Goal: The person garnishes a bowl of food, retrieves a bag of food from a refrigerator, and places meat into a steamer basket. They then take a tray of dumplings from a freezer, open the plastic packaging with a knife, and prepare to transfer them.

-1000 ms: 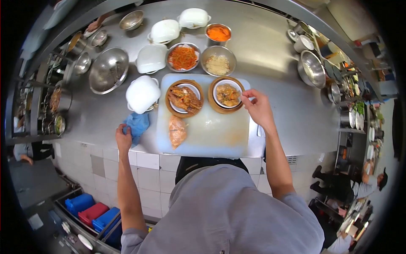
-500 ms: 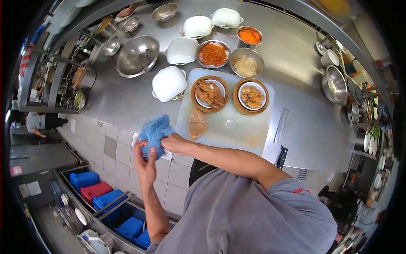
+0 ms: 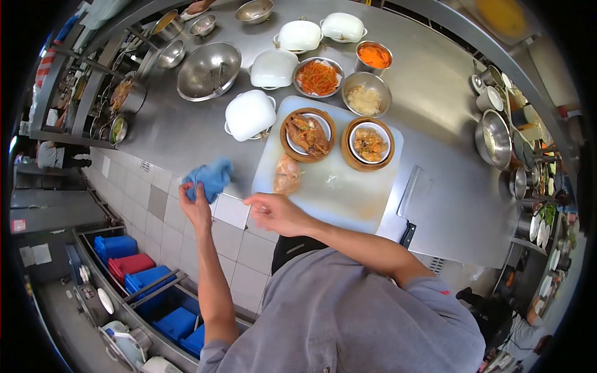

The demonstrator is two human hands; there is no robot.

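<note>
A blue cloth [image 3: 211, 178] hangs bunched in my left hand [image 3: 196, 204], held by the fingers and thumb near the table's front edge. My right hand [image 3: 273, 212] is apart from the cloth, empty, its fingers loosely curled and somewhat blurred. It is just in front of the cutting board [image 3: 336, 199]. On that board, close to my right hand, lies a plastic-wrapped food packet [image 3: 286, 174]. Behind the packet is a bamboo steamer [image 3: 288, 144] with a dish of browned meat [image 3: 309, 135]. A second bamboo steamer [image 3: 360, 163] beside it holds a smaller dish of food [image 3: 369, 144].
A cleaver [image 3: 411, 202] lies right of the board. White lidded pots [image 3: 250, 115], a large steel bowl [image 3: 208, 71], shredded carrot [image 3: 318, 78], sliced carrot [image 3: 374, 56] and a bowl of pale shreds [image 3: 364, 99] stand behind. Blue bins [image 3: 116, 248] are at lower left. Another person's hand [image 3: 200, 6] shows at the top.
My right hand has let go of the blue cloth and drawn away to the right. My left hand has moved the cloth leftward.
</note>
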